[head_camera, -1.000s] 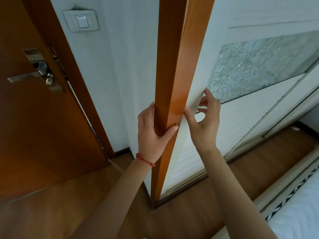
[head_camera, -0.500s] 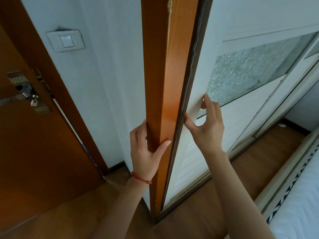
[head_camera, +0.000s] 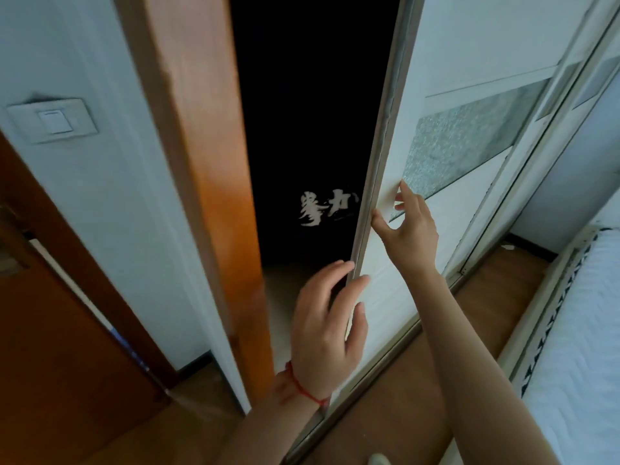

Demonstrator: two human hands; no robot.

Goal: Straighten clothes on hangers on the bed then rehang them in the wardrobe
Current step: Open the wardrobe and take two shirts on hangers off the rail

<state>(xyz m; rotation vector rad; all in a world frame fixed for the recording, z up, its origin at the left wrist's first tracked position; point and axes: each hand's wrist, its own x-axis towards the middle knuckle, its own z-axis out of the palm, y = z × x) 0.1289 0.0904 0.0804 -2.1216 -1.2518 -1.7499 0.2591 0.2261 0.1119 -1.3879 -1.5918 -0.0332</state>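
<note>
The wardrobe's white sliding door (head_camera: 446,62) with a frosted glass panel stands partly slid right, leaving a dark gap. Inside the gap hangs a black garment (head_camera: 315,182) with white printed characters; its hanger is hidden in the dark. My right hand (head_camera: 407,226) presses on the door near its left edge, thumb at the edge and fingers spread on the panel. My left hand (head_camera: 327,325), with a red string on the wrist, has relaxed fingers touching the same edge lower down. The wardrobe's orange wooden side post (head_camera: 204,162) stands left of the gap.
A room door (head_camera: 50,347) of brown wood stands at the left, beside a white wall with a light switch (head_camera: 53,120). The bed's white mattress (head_camera: 583,330) with a patterned border lies at the right. Wooden floor (head_camera: 396,397) runs along the wardrobe's track.
The sliding door has moved right, opening a dark gap that shows the black garment. My left hand left the wooden post and now touches the door's edge.
</note>
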